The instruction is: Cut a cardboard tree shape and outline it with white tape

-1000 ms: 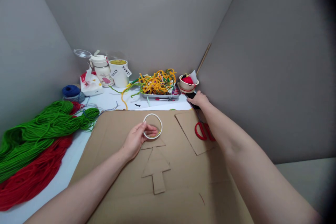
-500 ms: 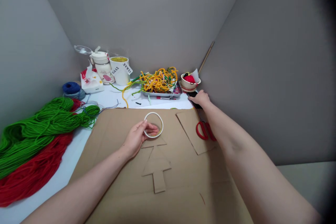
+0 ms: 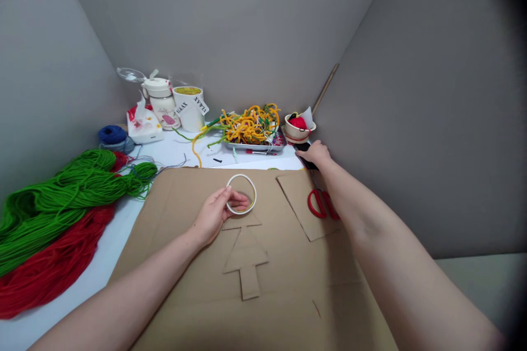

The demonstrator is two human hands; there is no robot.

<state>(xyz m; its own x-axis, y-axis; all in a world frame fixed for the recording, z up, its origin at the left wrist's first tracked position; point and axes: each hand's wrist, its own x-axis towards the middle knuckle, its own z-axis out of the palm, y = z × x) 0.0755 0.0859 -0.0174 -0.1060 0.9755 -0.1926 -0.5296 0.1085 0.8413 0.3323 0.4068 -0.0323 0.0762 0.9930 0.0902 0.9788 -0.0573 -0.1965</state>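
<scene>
My left hand (image 3: 216,209) pinches a thin white roll of tape (image 3: 254,196) between thumb and fingers, held upright over the cardboard. Below it lies a tree-shaped cardboard cutout (image 3: 247,255), its top partly hidden by the hand and the tape. My right hand (image 3: 316,153) reaches to the far right and has its thumb and fingers around a black flat object (image 3: 302,147), partly covered, beside the small bowl. Under my right forearm, red-handled scissors (image 3: 316,204) rest on a cut piece of cardboard (image 3: 302,214).
A large cardboard sheet (image 3: 173,285) covers the front of the table. Green yarn (image 3: 69,186) and red yarn (image 3: 69,263) lie left. Behind stand a bottle (image 3: 162,104), a white container (image 3: 190,112), a tray (image 3: 255,147) of yarn scraps and a bowl (image 3: 297,132) with red yarn.
The view has shifted very slightly. Both hands keep their places, the left with the tape and the right at the black object.
</scene>
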